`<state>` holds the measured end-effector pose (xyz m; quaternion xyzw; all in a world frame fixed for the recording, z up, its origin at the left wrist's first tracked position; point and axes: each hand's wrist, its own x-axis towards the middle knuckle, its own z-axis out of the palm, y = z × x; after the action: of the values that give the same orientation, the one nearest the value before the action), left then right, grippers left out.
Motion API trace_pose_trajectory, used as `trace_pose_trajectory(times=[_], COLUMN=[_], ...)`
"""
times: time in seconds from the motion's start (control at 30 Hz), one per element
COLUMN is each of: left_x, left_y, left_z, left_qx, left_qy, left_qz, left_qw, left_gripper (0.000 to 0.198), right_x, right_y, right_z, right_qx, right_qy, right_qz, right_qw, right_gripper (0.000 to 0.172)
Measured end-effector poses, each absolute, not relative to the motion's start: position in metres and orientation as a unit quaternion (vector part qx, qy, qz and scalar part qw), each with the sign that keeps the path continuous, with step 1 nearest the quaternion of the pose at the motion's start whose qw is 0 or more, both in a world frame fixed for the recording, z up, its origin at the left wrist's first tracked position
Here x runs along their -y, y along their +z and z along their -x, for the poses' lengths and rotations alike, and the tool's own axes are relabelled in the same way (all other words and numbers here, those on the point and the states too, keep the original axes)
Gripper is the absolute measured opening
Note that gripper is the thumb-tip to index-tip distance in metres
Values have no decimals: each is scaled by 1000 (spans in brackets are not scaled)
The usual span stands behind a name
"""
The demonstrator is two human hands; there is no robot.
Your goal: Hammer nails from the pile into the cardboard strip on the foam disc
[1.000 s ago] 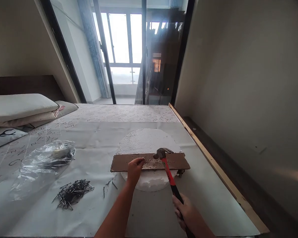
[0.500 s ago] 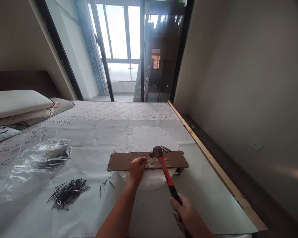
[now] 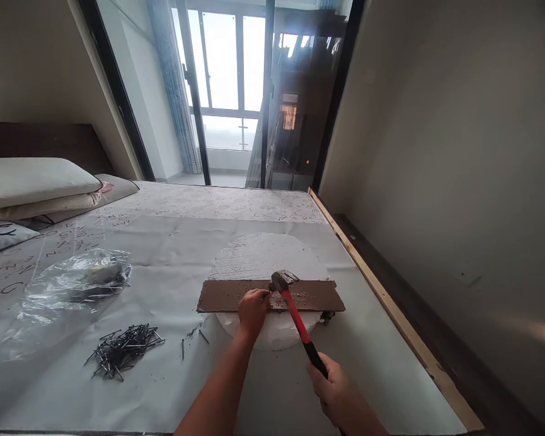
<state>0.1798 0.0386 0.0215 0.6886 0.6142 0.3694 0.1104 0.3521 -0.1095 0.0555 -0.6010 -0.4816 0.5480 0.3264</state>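
A brown wooden strip (image 3: 227, 296) studded with nail heads lies across a round white foam disc (image 3: 263, 257). My left hand (image 3: 252, 310) rests on the strip with fingers pinched on a small nail at its middle. My right hand (image 3: 338, 396) is closed round the black grip of a red-handled claw hammer (image 3: 295, 315). The hammer's steel head (image 3: 279, 281) sits right at my left fingertips, over the strip.
A pile of loose dark nails (image 3: 123, 349) lies on the grey sheet at the left, with a few stray nails (image 3: 191, 336) nearer the disc. A crumpled clear plastic bag (image 3: 68, 287) sits further left. Pillows (image 3: 31, 188) at far left; a wooden edge (image 3: 381, 297) runs along the right.
The hammer head has moved left along the strip, from about a hand's width away to right beside my left fingertips. My left hand stays pinched on the strip.
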Motion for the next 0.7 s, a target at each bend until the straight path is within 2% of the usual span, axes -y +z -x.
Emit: trace_pose_trajectory(times=[0.47, 0.6, 0.7], left_x=[-37, -38, -39], left_y=[21, 22, 26], left_z=[-180, -179, -171], left_qx=[-621, -613, -593], left_qy=[317, 323, 375], left_qz=[-712, -713, -694], left_qw=[82, 111, 165], left_gripper=[19, 19, 23], right_x=[109, 109, 107], right_y=[59, 57, 52], right_z=[-351, -353, -353], right_qx=[547, 548, 537], right_qy=[504, 496, 515], right_qz=[598, 589, 592], right_qw=[299, 326, 308], right_gripper=[36, 38, 37])
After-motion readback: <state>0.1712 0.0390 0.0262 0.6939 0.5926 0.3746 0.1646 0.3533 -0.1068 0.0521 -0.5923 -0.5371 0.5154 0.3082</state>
